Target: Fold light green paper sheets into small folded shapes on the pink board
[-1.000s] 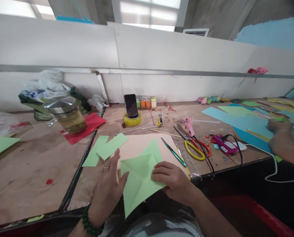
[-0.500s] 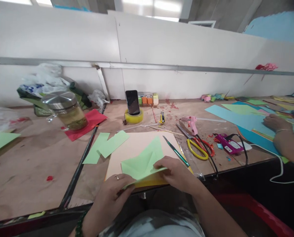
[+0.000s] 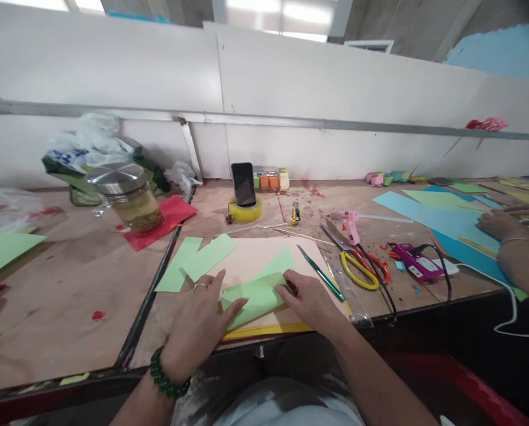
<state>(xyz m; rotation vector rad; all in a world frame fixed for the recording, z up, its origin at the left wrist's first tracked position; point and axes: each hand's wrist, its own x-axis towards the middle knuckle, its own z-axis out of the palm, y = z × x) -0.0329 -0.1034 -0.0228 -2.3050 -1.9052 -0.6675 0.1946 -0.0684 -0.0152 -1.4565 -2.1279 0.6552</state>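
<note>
A folded sheet of light green paper (image 3: 256, 296) lies on a stack of pale peach sheets at the front of the table, its pointed far corner sticking out beyond the fold. My left hand (image 3: 205, 310), with a ring and a green bead bracelet, spreads its fingers at the paper's left end, thumb resting on it. At the right end, my right hand (image 3: 309, 299) pinches the paper's edge between thumb and curled fingers. Just right of that hand lies a green craft knife (image 3: 321, 273). Two green paper strips (image 3: 178, 266) lie left of the stack.
Scissors (image 3: 357, 266), a pink glue gun (image 3: 350, 226) and a purple power strip (image 3: 418, 263) lie to the right. A phone (image 3: 244, 184) leans by a yellow tape roll (image 3: 245, 210). A lidded glass jar (image 3: 134, 204) stands left. At far right, another person's hand (image 3: 499, 225) touches blue paper.
The near edge of the green paper has been folded over and now lies flat. My left hand has moved from gripping that edge to spreading at the left end. The view has shifted slightly.
</note>
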